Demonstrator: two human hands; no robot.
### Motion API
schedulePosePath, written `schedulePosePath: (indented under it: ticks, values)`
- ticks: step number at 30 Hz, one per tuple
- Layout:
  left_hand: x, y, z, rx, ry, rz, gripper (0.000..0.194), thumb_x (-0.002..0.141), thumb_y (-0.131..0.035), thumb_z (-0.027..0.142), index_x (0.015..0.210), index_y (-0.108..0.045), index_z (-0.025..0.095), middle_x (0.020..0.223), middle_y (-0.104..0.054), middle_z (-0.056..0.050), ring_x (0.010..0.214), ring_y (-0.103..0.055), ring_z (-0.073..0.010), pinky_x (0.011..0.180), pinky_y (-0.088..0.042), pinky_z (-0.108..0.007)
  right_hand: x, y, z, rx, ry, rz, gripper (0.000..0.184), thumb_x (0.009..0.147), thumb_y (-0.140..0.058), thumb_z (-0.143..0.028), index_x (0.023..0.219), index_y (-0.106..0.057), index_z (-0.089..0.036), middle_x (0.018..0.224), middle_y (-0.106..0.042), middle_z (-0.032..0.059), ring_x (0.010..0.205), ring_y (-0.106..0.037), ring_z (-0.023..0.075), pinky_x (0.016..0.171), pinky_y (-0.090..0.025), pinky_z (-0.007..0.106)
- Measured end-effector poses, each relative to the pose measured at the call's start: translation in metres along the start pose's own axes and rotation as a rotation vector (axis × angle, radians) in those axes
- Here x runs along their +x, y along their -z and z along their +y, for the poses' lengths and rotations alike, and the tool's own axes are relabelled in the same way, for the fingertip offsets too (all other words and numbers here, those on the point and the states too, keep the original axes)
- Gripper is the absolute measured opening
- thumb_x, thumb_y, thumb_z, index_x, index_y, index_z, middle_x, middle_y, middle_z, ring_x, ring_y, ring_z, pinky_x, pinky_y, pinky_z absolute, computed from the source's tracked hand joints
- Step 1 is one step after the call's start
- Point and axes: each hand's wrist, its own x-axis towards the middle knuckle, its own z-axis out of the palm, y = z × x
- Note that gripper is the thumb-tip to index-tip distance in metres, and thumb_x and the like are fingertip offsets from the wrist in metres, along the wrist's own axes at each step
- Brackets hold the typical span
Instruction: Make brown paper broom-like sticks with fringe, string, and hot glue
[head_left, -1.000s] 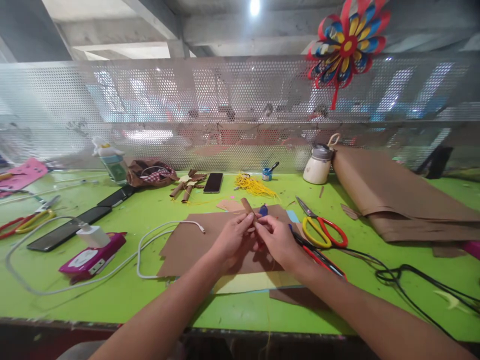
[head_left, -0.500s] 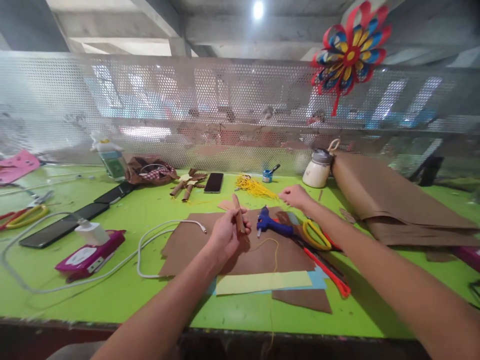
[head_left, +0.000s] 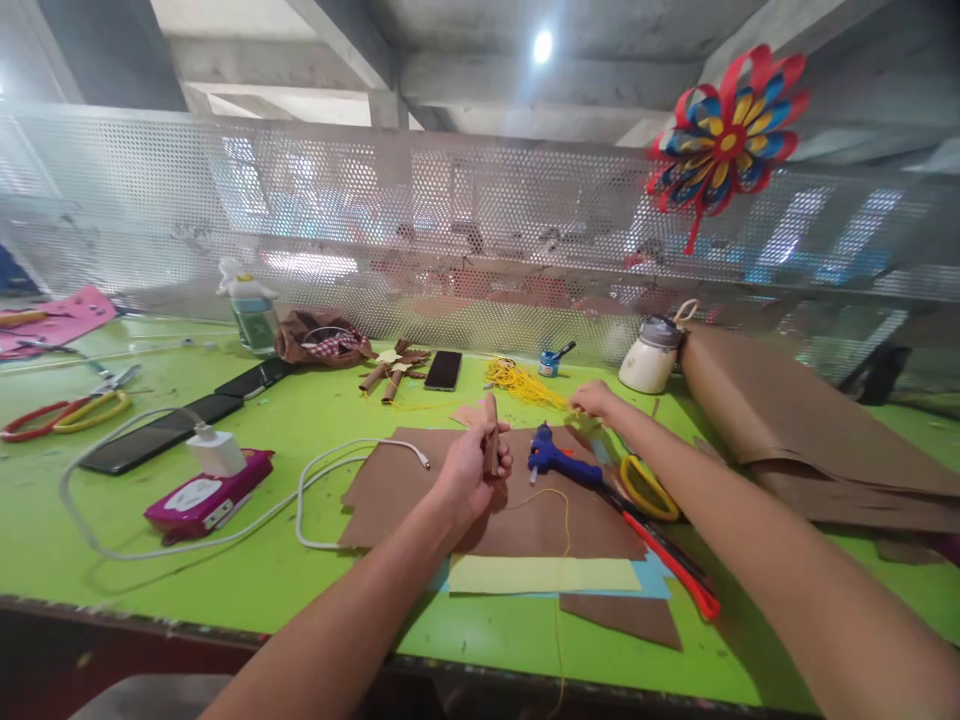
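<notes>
My left hand (head_left: 474, 462) is closed around a small rolled piece of brown paper (head_left: 491, 438), held upright above a brown paper sheet (head_left: 405, 480). My right hand (head_left: 592, 400) reaches to the back, fingers pinched at the end of a bundle of yellow string (head_left: 521, 383). A blue glue gun (head_left: 564, 462) lies on the sheet between my hands. Under my right forearm are yellow-handled scissors (head_left: 646, 490). A pale yellow paper strip (head_left: 544, 575) lies along the sheet's near edge, and a loose yellow thread runs down over it.
A purple power strip (head_left: 210, 497) with a white charger and cable is at left, near phones and scissors (head_left: 75, 413). Behind are brown paper rolls (head_left: 394, 375), a phone (head_left: 444, 370), a blue jar (head_left: 550, 363) and a white bottle (head_left: 646, 358). Folded brown paper (head_left: 810, 430) lies right.
The whole view has shifted, so things appear farther right. My left hand still holds the rolled paper, and my right hand stays at the string bundle's end.
</notes>
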Motion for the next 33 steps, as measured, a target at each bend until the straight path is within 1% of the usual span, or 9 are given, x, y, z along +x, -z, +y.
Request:
schedulePosePath:
  ticks: [3,7,9,12,18,22,28,30,33]
  values:
    - [0.001,-0.001,-0.001,-0.006,-0.017,0.001,0.009,0.085,-0.05,0.021,0.087,-0.055,0.013,0.055,-0.051,0.002,0.046,-0.051,-0.0091,0.043,-0.036,-0.017,-0.005,0.019,-0.005,0.142,-0.032,-0.1,0.03,0.09,-0.056,-0.032,0.113,-0.058,-0.013,0.109,-0.062,0.0087,0.091,-0.062,0.0184,0.078,-0.053,0.037]
    - [0.002,-0.001,0.0,-0.008,-0.039,-0.005,0.01,0.089,-0.049,0.019,0.091,-0.056,0.013,0.066,-0.06,-0.004,0.058,-0.061,-0.0125,0.049,-0.045,-0.019,-0.026,0.023,-0.019,0.324,0.064,-0.164,0.016,0.082,-0.064,-0.027,0.081,-0.061,-0.012,0.071,-0.066,0.0055,0.063,-0.062,0.0129,0.063,-0.051,0.027]
    - [0.001,-0.003,0.001,-0.011,-0.053,-0.019,0.01,0.09,-0.05,0.019,0.092,-0.056,0.013,0.079,-0.065,-0.008,0.069,-0.065,-0.0147,0.052,-0.049,-0.02,-0.041,0.012,-0.026,0.377,0.118,-0.179,0.016,0.074,-0.068,-0.027,0.073,-0.059,-0.014,0.062,-0.065,0.004,0.056,-0.06,0.0124,0.058,-0.049,0.027]
    - [-0.003,-0.009,0.002,-0.03,-0.063,-0.057,0.012,0.09,-0.051,0.02,0.091,-0.059,0.012,0.094,-0.068,-0.011,0.08,-0.067,-0.0167,0.059,-0.054,-0.024,-0.062,-0.014,-0.033,0.405,0.199,-0.175,0.018,0.068,-0.07,-0.03,0.071,-0.062,-0.014,0.067,-0.068,0.005,0.062,-0.063,0.0149,0.061,-0.05,0.029]
    - [-0.011,-0.016,0.006,-0.096,-0.021,-0.159,0.016,0.09,-0.048,0.013,0.086,-0.063,0.009,0.08,-0.069,-0.008,0.064,-0.066,-0.0127,0.06,-0.055,-0.023,-0.087,-0.051,-0.041,0.343,0.347,-0.123,0.014,0.063,-0.074,-0.03,0.065,-0.068,-0.017,0.072,-0.069,0.0025,0.075,-0.063,0.0198,0.069,-0.049,0.031]
    - [-0.015,-0.014,0.014,-0.078,-0.006,-0.226,0.017,0.089,-0.048,0.012,0.088,-0.064,0.008,0.072,-0.068,-0.007,0.056,-0.064,-0.0126,0.059,-0.056,-0.025,-0.093,-0.048,-0.043,0.358,0.437,-0.236,0.016,0.066,-0.074,-0.029,0.076,-0.069,-0.018,0.092,-0.069,0.004,0.092,-0.063,0.0207,0.079,-0.05,0.03]
    - [-0.018,-0.016,0.018,0.016,-0.077,-0.228,0.014,0.089,-0.049,0.014,0.084,-0.061,0.009,0.074,-0.069,-0.01,0.061,-0.066,-0.0145,0.063,-0.055,-0.026,-0.085,-0.022,-0.04,0.485,0.484,-0.6,0.044,0.074,-0.068,-0.028,0.115,-0.055,-0.017,0.091,-0.068,0.0037,0.083,-0.064,0.015,0.078,-0.05,0.03]
    - [-0.016,-0.016,0.018,0.064,-0.145,-0.189,0.013,0.089,-0.049,0.014,0.083,-0.06,0.009,0.07,-0.067,-0.009,0.059,-0.064,-0.0137,0.06,-0.053,-0.024,-0.077,-0.014,-0.04,0.341,0.535,-0.647,0.051,0.075,-0.065,-0.027,0.124,-0.051,-0.017,0.094,-0.068,0.0042,0.085,-0.064,0.0146,0.079,-0.049,0.03]
    - [-0.014,-0.013,0.024,0.088,-0.254,-0.115,0.01,0.087,-0.051,0.016,0.083,-0.058,0.01,0.063,-0.064,-0.006,0.055,-0.061,-0.0123,0.054,-0.048,-0.02,-0.057,-0.009,-0.04,-0.081,0.593,-0.556,0.041,0.076,-0.063,-0.026,0.116,-0.062,-0.015,0.086,-0.069,0.0028,0.078,-0.063,0.0146,0.072,-0.049,0.027]
